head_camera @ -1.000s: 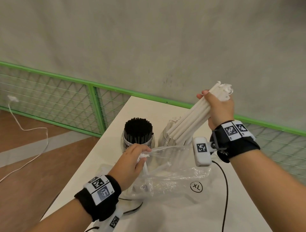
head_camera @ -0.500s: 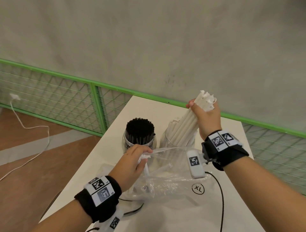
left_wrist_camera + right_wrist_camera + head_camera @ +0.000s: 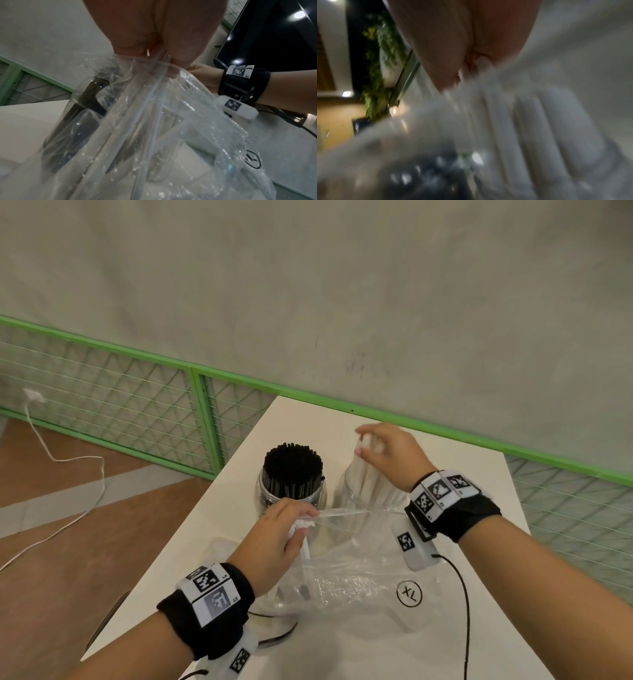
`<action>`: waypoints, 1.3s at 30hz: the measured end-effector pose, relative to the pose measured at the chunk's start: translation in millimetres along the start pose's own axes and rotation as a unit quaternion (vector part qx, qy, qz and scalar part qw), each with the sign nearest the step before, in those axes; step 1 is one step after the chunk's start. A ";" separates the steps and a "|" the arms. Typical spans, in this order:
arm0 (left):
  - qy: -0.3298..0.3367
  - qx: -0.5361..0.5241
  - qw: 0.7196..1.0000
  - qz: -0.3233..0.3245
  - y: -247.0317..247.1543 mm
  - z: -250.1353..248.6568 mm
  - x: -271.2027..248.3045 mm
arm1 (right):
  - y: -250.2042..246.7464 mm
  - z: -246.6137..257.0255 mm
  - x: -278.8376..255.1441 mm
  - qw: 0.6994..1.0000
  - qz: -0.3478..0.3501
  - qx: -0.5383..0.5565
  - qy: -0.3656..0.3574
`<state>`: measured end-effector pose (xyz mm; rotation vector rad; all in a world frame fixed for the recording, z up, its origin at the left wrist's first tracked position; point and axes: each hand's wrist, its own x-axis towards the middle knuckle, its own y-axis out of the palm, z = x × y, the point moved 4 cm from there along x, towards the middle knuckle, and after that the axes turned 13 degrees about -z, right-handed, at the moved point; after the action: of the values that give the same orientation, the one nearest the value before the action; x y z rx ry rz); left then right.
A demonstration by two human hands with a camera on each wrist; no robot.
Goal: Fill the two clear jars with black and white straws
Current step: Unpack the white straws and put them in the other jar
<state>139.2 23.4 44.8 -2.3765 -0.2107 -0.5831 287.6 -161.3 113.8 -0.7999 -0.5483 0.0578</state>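
Note:
Two clear jars stand side by side on the white table [image 3: 462, 460]. The left jar [image 3: 291, 494] is packed with black straws [image 3: 292, 462]. The right jar [image 3: 356, 498] holds a bundle of white straws [image 3: 368, 477], and my right hand [image 3: 368, 445] grips the tops of that bundle from above. The right wrist view is blurred, but it shows my right hand [image 3: 462, 73] curled on the white straws [image 3: 547, 121]. In front of the jars, my left hand [image 3: 301, 522] holds up the rim of a clear plastic bag [image 3: 349, 583] together with a few white straws [image 3: 145, 108].
The bag bears a round XL mark [image 3: 409, 593]. A black cable [image 3: 460, 594] runs from my right wrist across the table. A green mesh fence [image 3: 120, 405] lines the wall behind. The table's left edge drops to a wooden floor [image 3: 68, 525].
My right hand has come down and to the left, and the white bundle has gone from slanted above the right jar to deep inside it. The left hand has stayed where it was.

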 end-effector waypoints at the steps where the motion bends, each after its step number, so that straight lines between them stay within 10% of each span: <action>1: -0.001 -0.002 1.000 0.001 0.3 -0.4 0.2 | 7.7 -2.9 -5.4 0.999 0.031 -0.037 -0.013; 7: 0.002 -0.010 1.000 0.006 4.4 -3.9 -1.3 | 37.0 -13.4 -44.5 0.958 0.121 -0.222 -0.132; 15: 0.009 -0.001 1.000 0.003 2.8 -0.3 -1.5 | 24.9 -35.7 -14.4 0.957 0.147 -0.251 0.017; 22: 0.008 -0.004 1.000 -0.003 1.9 3.0 -2.4 | 17.8 -25.3 -3.7 0.976 0.031 -0.202 -0.068; 28: -0.004 -0.006 1.000 -0.006 1.6 3.5 -1.7 | 28.0 -35.5 -1.9 0.941 0.156 -0.298 -0.043; 33: -0.010 -0.009 1.000 -0.010 0.3 3.8 -1.6 | -24.6 19.6 -22.3 0.990 -0.005 -0.089 -0.112; 39: -0.003 -0.006 1.000 -0.002 1.8 1.6 -1.7 | -0.5 43.8 -107.7 0.939 0.162 -0.201 -0.227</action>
<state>138.8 23.1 41.9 -2.3911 -0.2146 -0.5804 173.6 -159.6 91.0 -1.2873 -0.8768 0.4555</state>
